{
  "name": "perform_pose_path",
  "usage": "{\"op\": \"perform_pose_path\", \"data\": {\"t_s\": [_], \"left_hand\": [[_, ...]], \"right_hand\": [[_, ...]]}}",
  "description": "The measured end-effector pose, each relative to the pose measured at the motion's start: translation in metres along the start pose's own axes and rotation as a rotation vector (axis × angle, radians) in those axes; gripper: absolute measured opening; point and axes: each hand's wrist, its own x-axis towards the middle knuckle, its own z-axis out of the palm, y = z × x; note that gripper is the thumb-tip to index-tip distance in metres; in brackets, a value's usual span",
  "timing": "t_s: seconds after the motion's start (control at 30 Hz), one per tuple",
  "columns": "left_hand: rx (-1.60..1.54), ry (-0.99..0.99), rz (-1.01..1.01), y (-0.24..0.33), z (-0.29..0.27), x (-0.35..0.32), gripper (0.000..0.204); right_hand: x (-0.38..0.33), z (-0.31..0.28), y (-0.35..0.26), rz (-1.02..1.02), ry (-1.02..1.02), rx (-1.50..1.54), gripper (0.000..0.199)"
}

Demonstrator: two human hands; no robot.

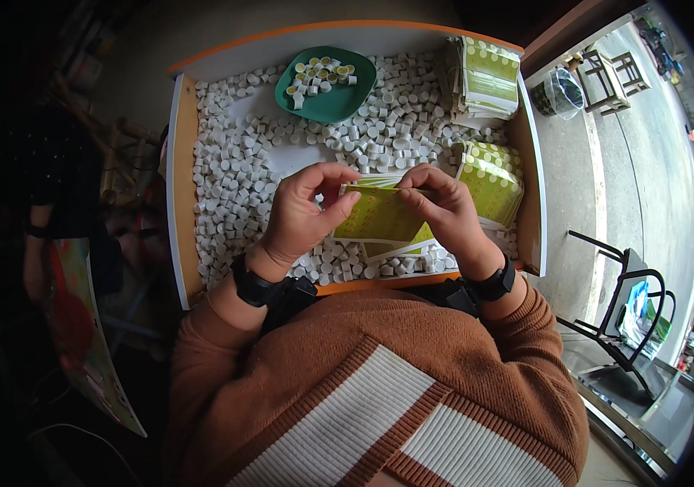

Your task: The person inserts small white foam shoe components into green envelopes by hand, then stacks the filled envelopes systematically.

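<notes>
Hands (302, 215) (444, 207) pinch green sheet's (379, 217) top edge.

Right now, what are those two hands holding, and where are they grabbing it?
Both hands hold a green paper sheet by its top edge: the left hand pinches the left corner, the right hand the right.

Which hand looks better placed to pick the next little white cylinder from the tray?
Probably the left hand: only its fingertips touch the green printed paper sheet, with small white cylinders heaped right beside it. The right hand pinches the sheet's top edge.
</notes>
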Motion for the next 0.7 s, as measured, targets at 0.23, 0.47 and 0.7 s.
{"op": "perform_pose_path", "data": {"t_s": [0.23,0.47,0.7], "left_hand": [[0.173,-0.054,0.108,-0.007,-0.004,0.003,0.011],[0.091,0.039,-0.015,-0.01,0.006,0.001,0.005],[0.141,0.016,-0.123,-0.034,0.015,0.001,0.007]], "right_hand": [[0.0,0.001,0.0,-0.016,-0.007,-0.016,0.006],[0.001,0.0,0.001,0.036,0.035,-0.016,0.004],[-0.005,-0.021,0.008,0.038,0.121,-0.409,0.009]]}}
